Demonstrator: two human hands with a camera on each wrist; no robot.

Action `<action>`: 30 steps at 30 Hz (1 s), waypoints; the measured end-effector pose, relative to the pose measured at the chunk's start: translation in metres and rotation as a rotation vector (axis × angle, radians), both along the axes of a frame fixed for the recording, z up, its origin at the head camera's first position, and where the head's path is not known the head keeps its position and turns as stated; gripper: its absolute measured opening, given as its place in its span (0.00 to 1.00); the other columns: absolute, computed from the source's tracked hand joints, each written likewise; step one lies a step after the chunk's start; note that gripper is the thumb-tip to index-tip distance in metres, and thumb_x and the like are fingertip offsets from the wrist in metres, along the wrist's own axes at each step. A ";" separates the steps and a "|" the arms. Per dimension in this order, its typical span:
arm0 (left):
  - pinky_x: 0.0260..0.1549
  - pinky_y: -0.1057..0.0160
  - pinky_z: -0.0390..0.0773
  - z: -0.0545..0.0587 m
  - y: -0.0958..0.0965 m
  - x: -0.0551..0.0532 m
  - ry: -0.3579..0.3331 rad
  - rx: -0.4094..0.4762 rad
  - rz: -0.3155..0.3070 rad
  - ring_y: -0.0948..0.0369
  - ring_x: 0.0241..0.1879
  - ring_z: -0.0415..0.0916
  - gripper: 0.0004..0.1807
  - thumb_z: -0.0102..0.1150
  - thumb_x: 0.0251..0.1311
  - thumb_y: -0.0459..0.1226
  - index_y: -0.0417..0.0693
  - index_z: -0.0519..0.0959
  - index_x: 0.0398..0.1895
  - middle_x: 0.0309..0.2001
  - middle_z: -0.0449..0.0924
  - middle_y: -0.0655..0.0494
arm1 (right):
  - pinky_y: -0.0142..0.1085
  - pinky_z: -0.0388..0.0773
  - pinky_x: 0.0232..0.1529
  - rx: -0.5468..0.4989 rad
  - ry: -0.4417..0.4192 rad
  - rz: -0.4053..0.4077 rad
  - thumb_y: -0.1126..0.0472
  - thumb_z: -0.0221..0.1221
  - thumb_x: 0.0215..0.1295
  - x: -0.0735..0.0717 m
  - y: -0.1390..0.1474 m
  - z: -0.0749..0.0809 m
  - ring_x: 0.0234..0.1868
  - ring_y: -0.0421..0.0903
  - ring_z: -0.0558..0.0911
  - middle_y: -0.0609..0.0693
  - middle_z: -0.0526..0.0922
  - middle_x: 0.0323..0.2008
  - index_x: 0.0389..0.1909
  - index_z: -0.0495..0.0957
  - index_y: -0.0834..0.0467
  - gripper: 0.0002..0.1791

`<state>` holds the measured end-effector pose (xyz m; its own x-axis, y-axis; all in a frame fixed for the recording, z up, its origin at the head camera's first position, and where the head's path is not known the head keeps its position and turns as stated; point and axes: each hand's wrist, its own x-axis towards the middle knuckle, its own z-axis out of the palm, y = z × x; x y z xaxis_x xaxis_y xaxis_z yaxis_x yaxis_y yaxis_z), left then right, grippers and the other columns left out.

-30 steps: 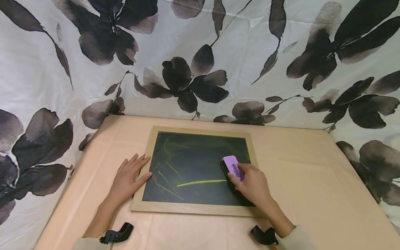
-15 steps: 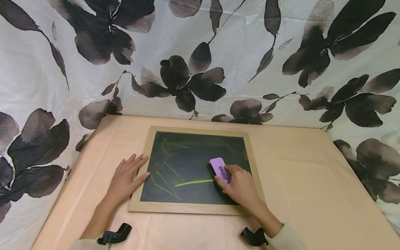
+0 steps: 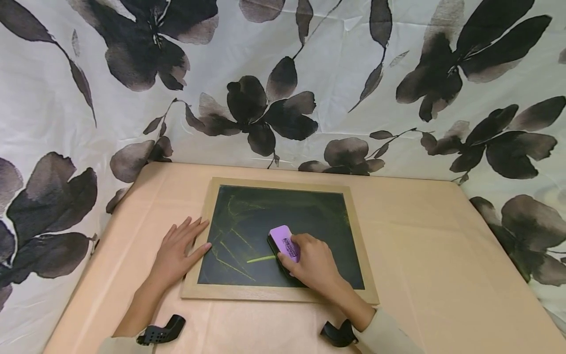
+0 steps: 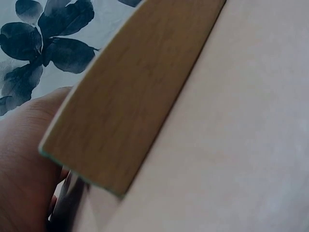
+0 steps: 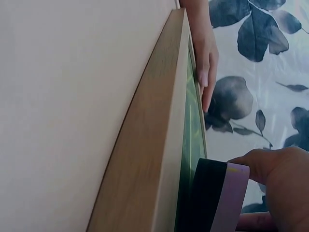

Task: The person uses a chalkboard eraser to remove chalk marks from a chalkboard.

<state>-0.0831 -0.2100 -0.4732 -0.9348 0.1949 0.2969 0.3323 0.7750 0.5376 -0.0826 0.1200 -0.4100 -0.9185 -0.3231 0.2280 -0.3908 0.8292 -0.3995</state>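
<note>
A small chalkboard (image 3: 309,211) with a wooden frame lies on the table. My right hand (image 3: 316,260) grips a purple and black eraser (image 3: 284,242) between thumb and fingers, its dark side against the board. A short yellow chalk line (image 3: 260,259) runs left from the eraser; thinner yellow strokes mark the board's left part. My left hand (image 3: 179,253) rests with fingers spread on the left edge of the frame. In the right wrist view the eraser (image 5: 219,195) stands against the board's surface, just inside the wooden frame (image 5: 149,125).
The table (image 3: 424,246) has a peach-coloured covering. Behind it hangs a white cloth (image 3: 340,93) with dark flowers. A black wrist device (image 3: 162,330) sits on the left wrist, and another black device (image 3: 338,334) on the right.
My right hand has slid the eraser leftward across the board, and the yellow line along its path has become shorter. The left hand stays at the frame.
</note>
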 end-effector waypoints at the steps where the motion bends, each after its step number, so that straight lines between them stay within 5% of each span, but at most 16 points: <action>1: 0.67 0.41 0.44 0.000 0.001 0.000 0.000 -0.001 0.002 0.44 0.70 0.52 0.33 0.60 0.61 0.50 0.50 0.68 0.68 0.66 0.66 0.43 | 0.34 0.75 0.26 -0.003 -0.008 0.007 0.48 0.68 0.53 -0.001 -0.002 0.000 0.29 0.45 0.80 0.56 0.83 0.39 0.46 0.82 0.65 0.27; 30: 0.67 0.41 0.45 -0.003 0.014 -0.010 0.015 -0.011 0.053 0.44 0.69 0.54 0.33 0.60 0.61 0.50 0.51 0.68 0.68 0.66 0.67 0.44 | 0.27 0.68 0.21 -0.023 -0.016 0.265 0.46 0.65 0.55 -0.007 -0.040 -0.004 0.25 0.39 0.74 0.49 0.81 0.32 0.42 0.82 0.61 0.23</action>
